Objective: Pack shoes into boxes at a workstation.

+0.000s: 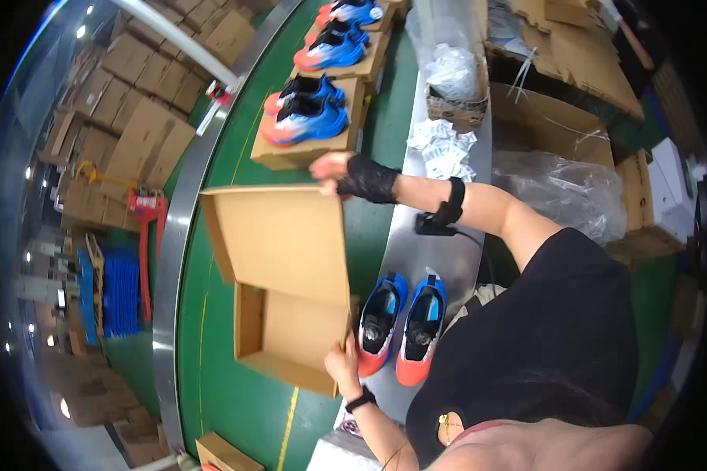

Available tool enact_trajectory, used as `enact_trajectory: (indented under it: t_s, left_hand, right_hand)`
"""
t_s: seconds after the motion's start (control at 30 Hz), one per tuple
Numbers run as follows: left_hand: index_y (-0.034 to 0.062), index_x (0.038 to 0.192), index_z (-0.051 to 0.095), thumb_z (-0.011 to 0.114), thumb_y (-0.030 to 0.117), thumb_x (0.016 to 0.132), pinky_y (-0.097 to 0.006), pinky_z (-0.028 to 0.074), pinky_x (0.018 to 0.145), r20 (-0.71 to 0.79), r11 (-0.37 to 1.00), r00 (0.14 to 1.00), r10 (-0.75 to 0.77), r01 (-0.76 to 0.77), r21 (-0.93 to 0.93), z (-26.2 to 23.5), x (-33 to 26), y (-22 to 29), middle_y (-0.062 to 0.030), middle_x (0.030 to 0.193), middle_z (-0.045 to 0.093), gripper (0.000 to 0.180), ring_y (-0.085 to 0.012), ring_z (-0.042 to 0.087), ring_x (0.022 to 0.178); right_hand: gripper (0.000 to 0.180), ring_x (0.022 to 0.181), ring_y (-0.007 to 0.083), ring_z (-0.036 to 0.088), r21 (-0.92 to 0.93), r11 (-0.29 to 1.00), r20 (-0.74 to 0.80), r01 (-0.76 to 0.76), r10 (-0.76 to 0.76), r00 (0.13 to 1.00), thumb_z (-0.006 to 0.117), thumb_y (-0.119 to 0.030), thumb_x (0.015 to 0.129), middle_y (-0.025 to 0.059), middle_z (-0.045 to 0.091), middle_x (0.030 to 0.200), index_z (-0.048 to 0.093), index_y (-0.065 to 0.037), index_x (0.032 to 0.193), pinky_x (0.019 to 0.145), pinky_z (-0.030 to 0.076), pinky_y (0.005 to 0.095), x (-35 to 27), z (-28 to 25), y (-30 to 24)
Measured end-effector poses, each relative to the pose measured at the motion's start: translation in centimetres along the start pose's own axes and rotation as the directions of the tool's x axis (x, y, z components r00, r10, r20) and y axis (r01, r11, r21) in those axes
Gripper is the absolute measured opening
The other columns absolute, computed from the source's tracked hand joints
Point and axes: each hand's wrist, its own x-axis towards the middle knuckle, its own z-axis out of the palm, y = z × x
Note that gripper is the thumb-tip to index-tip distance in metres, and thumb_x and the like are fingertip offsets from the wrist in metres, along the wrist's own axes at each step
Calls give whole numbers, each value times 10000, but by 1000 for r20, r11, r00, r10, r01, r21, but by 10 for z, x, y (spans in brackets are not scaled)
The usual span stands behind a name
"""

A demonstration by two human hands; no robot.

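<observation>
- The step in hand looks like opening the cardboard box; the next move seems to call for keeping its raised lid clear.
- The left hand grips the box near one corner; the right hand is at the lid's corner (whether it pinches, I cannot tell).
- The box lies on the green belt, just beside the shoes.

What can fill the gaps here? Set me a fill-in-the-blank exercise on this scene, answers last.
1. The cardboard box lies open on a belt coloured ____.
2. The right hand, at the raised lid, has a wrist wrap coloured ____.
3. Beside the left hand, ____ shoes stand on the metal ledge.

Missing words: green; black; two.
</observation>
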Motion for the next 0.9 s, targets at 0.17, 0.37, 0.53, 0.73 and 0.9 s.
enact_trajectory:
  t_s: [0.17,0.37,0.53,0.73,0.9]
  left_hand:
    - [4,661,616,547,464,760,-462,452,559,47,994,999,-12,7,107,-12,-28,-12,-237,629,565,475,-392,563,597]
    - [15,801,636,552,328,799,-408,449,548,-36,983,999,-29,21,-184,1,-13,19,-198,620,581,323,-335,577,575]
    - [-65,882,592,544,167,829,-272,449,558,-204,854,965,-163,35,-520,-15,-38,0,-123,721,616,243,-155,548,606]
    - [-60,873,547,453,162,881,-249,426,545,-468,715,678,-567,122,-688,-68,-128,-76,-60,683,535,241,-122,495,607]
    - [-54,959,539,444,117,853,-291,452,638,-473,571,325,-819,541,-617,-86,-266,-176,-115,782,551,223,-197,533,689]
  right_hand:
    - [479,932,313,538,-881,306,-391,-361,-44,919,524,-377,765,195,449,1120,451,-74,1128,790,433,383,-125,-106,87]
    - [258,643,309,577,-946,10,-325,-325,-79,942,527,-173,741,165,478,1030,497,-93,984,565,470,409,-193,-127,153]
    - [140,710,309,573,-995,92,-61,-39,-239,969,456,-133,771,155,506,936,515,-91,890,628,470,407,-194,-97,139]
    - [159,785,318,548,-925,242,-314,-292,-57,948,436,-150,771,185,533,875,543,-43,816,683,447,412,-179,-108,176]
    - [176,610,175,539,-773,626,-315,-103,-238,919,526,-197,787,67,529,645,570,-37,848,561,427,296,-147,-62,111]
